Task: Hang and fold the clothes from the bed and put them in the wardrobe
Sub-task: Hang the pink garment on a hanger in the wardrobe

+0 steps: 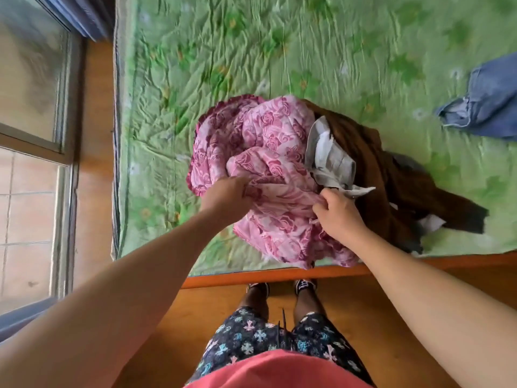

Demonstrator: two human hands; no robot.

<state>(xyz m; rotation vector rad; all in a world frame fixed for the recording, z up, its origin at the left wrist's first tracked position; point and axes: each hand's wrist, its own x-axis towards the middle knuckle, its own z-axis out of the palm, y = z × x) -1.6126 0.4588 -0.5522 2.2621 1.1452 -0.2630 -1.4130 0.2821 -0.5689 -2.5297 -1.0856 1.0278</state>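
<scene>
Pink cloth (275, 163) clutched by left hand (223, 197) and right hand (341, 212), fingers (326, 196) half buried; jeans (488, 107) cropped.

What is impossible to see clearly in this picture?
In the head view:
left hand: fingertips buried in the pink floral cloth.
blue denim garment: cut off by the right edge.
brown garment: partly under that cloth and the grey garment; its kind is unclear.
wardrobe: outside the frame.
</scene>
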